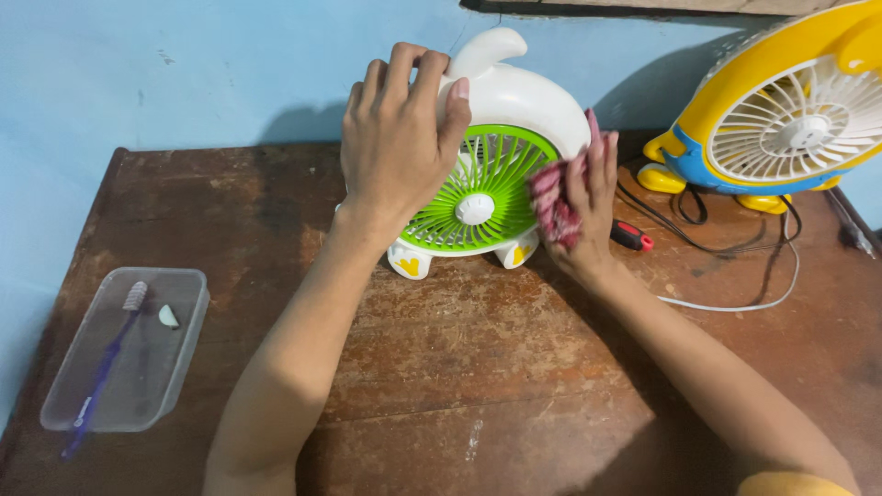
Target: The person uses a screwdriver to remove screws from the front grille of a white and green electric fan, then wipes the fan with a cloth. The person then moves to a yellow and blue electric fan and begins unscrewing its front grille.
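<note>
Small white fan [514,101], green grille, far on desk [514,367]: left hand [400,138] grips its top; right hand [588,197] presses what looks like a red cloth [551,207] against its right rim.

yellow fan [790,115]; red-handled screwdriver [632,237]; clear plastic tray [175,367] holding a blue toothbrush [106,367].

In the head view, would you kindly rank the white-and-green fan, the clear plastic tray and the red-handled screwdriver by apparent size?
1. white-and-green fan
2. clear plastic tray, though it lies nearer the camera
3. red-handled screwdriver, partly hidden
</note>
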